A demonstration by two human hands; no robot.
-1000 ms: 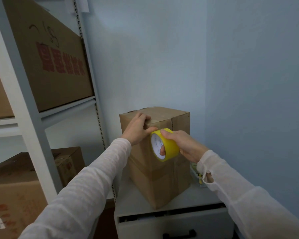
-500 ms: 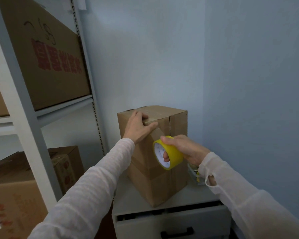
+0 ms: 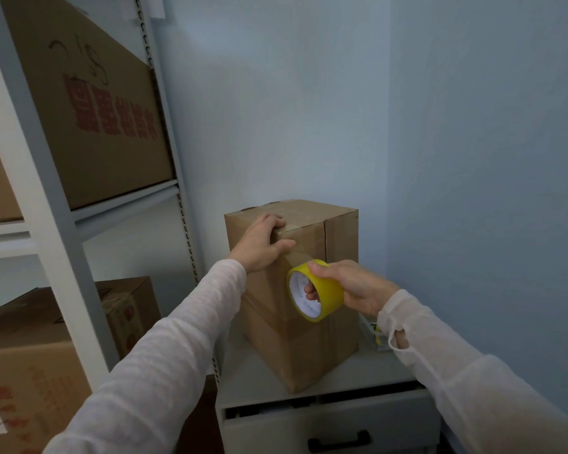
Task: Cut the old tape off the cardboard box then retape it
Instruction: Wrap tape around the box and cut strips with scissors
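- The cardboard box (image 3: 276, 339) stands upright on the grey drawer cabinet (image 3: 253, 381), one vertical edge turned toward us. We judge it light and fairly stiff, though its walls would dent under hard pressure. The top edges and corners are the places to steady it.
- Our left hand (image 3: 261, 242) holds the box there, with fingers curled over the top edge and the thumb laid along the near face. The rest of the box lies below and beyond that hold.
- Our right hand (image 3: 351, 283) clamps the yellow tape roll (image 3: 329, 293), fingers through the core and thumb on the outer band. The roll is rigid and easy to hold, but its sticky film will likely wrinkle if it goes slack.
- The roll sits against the box's near edge, just below and right of the left thumb. A glossy strip seems to run between them.
- A metal shelf rack (image 3: 63, 244) holding larger cartons stands left of both hands.
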